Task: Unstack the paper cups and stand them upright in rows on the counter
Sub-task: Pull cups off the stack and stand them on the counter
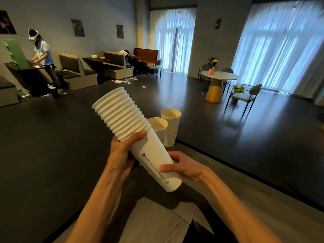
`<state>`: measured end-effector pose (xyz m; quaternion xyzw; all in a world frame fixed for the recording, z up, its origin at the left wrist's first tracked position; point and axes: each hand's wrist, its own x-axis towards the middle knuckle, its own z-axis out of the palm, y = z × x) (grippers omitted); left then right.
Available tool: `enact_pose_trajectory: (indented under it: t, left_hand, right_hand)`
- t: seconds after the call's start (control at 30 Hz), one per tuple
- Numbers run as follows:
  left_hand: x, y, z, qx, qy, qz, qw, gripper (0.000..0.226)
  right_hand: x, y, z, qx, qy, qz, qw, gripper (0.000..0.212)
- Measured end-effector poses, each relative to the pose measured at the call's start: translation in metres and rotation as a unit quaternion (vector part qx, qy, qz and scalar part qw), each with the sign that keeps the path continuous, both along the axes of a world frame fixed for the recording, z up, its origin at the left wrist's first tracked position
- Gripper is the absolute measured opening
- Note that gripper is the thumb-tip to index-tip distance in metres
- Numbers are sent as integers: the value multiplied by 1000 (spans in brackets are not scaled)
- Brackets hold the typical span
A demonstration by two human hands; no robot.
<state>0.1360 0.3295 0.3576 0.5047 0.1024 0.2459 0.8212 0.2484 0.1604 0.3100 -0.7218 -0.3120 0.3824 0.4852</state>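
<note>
Paper cup stack: light, thin-walled, crushable; left hand fingers curl under rims, right hand fingers pinch outermost cup w/ gentle pull.

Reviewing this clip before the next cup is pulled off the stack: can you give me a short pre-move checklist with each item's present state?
1. Stack of cups held securely: ok; left hand grips it near the rims.
2. Right hand on the outermost cup's base end: ok; thumb and fingers curl round it.
3. Two cups on the counter, the nearer cup and the farther cup, upright: ok.
4. Bare counter beside them for the next cup: ok.
5. Outermost cup loosened from the stack: cannot tell.
6. Stack clear of the standing cups: cannot tell; it overlaps the nearer cup in view.
</note>
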Motion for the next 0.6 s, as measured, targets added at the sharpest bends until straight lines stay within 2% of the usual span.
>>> enact_pose_trajectory:
  t: [0.1,0.17,0.23,0.27,0.33,0.47,0.6]
  left_hand:
    - [-5,6,5,82,-14,39,996,76]
    - [-10,9,9,127,-23,73,989,79]
    - [-15,16,14,143,-37,107,983,83]
    - [-17,22,18,140,-44,127,981,85]
    - [-22,38,28,97,-65,168,979,87]
    - [-38,74,46,-25,-109,202,973,88]
    - [-53,103,47,-62,-120,215,967,101]
  right_hand:
    - [-10,8,6,-3,-90,-4,996,48]
    - [-11,14,3,12,-153,-24,988,61]
    - [-14,23,-9,15,-219,-63,974,80]
    - [-16,28,-17,16,-233,-82,969,83]
    - [-21,36,-36,23,-234,-99,967,83]
    - [-23,53,-63,59,-166,-141,974,83]
    - [-14,75,-67,78,-148,-165,972,89]
